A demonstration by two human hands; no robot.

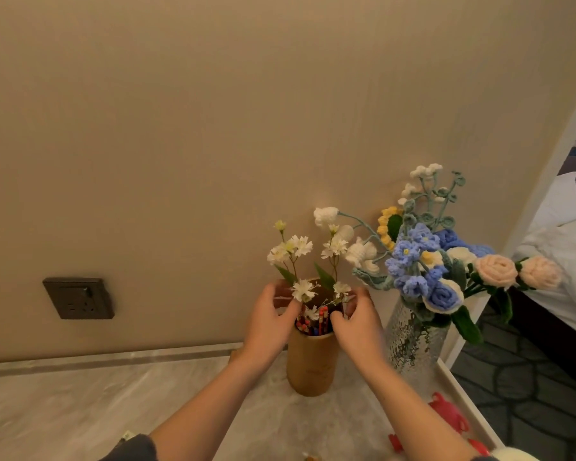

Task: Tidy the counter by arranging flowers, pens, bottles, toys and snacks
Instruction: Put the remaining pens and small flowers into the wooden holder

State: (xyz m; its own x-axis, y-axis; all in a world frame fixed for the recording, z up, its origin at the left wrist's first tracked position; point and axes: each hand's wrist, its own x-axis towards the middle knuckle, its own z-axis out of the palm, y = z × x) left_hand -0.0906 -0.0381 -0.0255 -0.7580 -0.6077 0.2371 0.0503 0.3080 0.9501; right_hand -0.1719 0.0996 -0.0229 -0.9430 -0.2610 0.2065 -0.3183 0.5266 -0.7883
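left hand [269, 324]: we see it at the left side of the wooden cup's mouth, fingers curled round the far rim and thumb at the near rim beside a low white blossom. we cannot tell whether it also pinches a stem.
right hand [359, 322]: mirrors it on the right side, thumb on the near rim and fingers curled over the far edge, gripping the top of the cup.
wooden cup [310, 366]: a plain round cup standing upright on the counter, close to the wall, between our two hands.
pens [314, 322]: a bunch stands inside the cup, red and dark tips showing just above the rim.
white flowers [295, 247]: thin sprigs with green leaves rise out of the cup among the pens, leaning slightly left and right.
glass vase [409, 344]: rippled clear glass, just right of the cup at the counter's right end.
knitted flowers [424, 257]: blue, white, pink and yellow blooms fill the vase and spread out to the right.
red toy [448, 414]: lies on the counter near its right edge, in front of the vase.
counter [80, 400]: pale marbled top.
wall socket [79, 298]: dark plate on the beige wall, well left of the cup.
bed [566, 241]: white bedding at far right.
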